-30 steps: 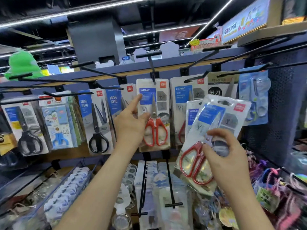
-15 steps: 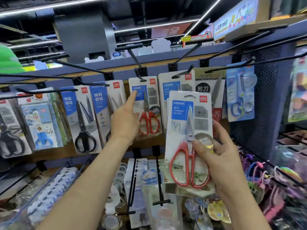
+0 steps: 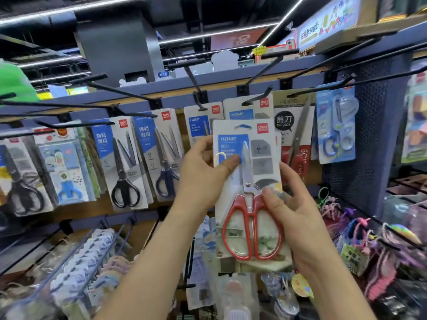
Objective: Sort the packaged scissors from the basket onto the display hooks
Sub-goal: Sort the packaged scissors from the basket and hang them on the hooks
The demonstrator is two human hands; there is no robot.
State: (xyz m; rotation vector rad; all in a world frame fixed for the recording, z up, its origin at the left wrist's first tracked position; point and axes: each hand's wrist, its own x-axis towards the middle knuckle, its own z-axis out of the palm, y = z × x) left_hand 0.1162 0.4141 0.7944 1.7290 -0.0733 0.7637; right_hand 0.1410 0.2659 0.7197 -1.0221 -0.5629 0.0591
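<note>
Red handles mark the pack (image 3: 248, 192) held nearest the camera, upright and facing the person, in front of the rack and touching no hook. Left hand (image 3: 203, 172) pinches the pack's upper left edge: thumb laid across the blue label, fingers behind the card. Right hand (image 3: 293, 209) grips the right edge lower down: thumb on the blister beside the pivot, fingers curled behind. Both grips are closed on the pack; neither hand is free.

The hang slot (image 3: 242, 127) at the top of the card is empty and sits below the tip of the nearest hook (image 3: 256, 100). Just behind, two hung packs (image 3: 198, 125) of the same HOME type occupy that hook and its left neighbour. Further left hangs a black-handled pack (image 3: 124, 167); to the right, a blue pack (image 3: 335, 128).

Status: matching stock is already on the hooks; the held pack is not yet hung. Remaining step, as judged: raise the card, align the slot with a matching hook tip, slide it back. The basket is out of view, so the count left cannot be told.
</note>
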